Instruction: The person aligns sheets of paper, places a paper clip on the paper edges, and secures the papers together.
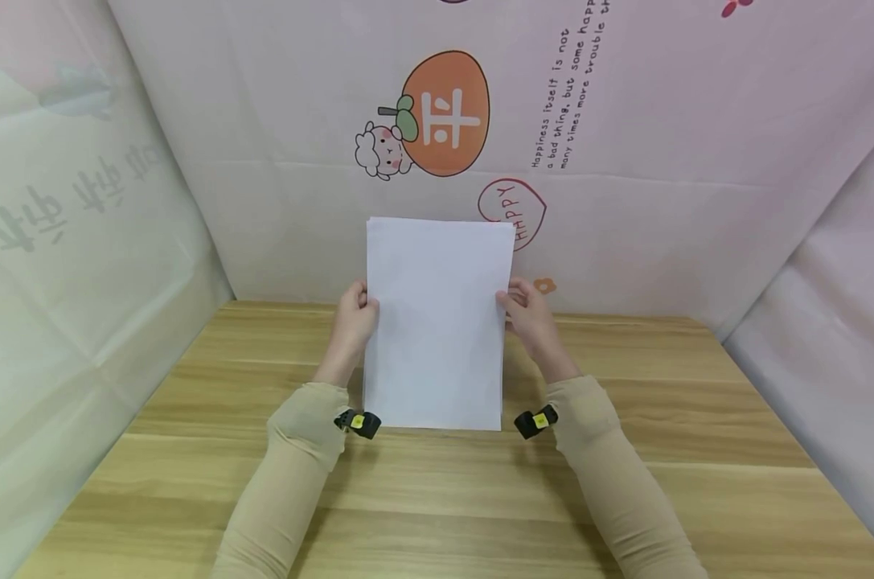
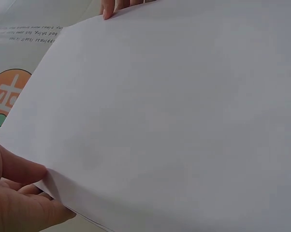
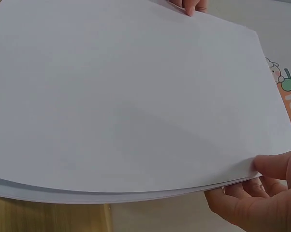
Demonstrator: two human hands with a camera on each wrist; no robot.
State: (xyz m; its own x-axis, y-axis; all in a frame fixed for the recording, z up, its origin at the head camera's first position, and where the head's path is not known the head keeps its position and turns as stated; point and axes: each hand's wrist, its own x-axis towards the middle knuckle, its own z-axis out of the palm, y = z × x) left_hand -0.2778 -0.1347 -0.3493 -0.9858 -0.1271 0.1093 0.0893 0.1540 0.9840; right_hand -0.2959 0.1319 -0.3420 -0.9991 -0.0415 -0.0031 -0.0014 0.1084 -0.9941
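Several sheets of blank white paper (image 1: 437,322) are held up together above the wooden table, facing me. My left hand (image 1: 355,315) pinches their left edge, thumb in front and fingers behind. On the opposite edge, my right hand (image 1: 531,316) pinches in the same way. In the right wrist view the lower edges of the paper stack (image 3: 136,111) are slightly spread, and the fingers (image 3: 247,188) curl beneath it. The left wrist view shows the thumb (image 2: 24,169) pressing on the paper's face (image 2: 160,116).
A wood-grain table (image 1: 437,498) spreads under the arms. Behind it hangs a pale printed cloth (image 1: 299,233) with an orange fruit drawing (image 1: 447,112) and lettering. More white cloth (image 1: 67,265) hangs at the left side. Both wrists carry black camera mounts (image 1: 367,425).
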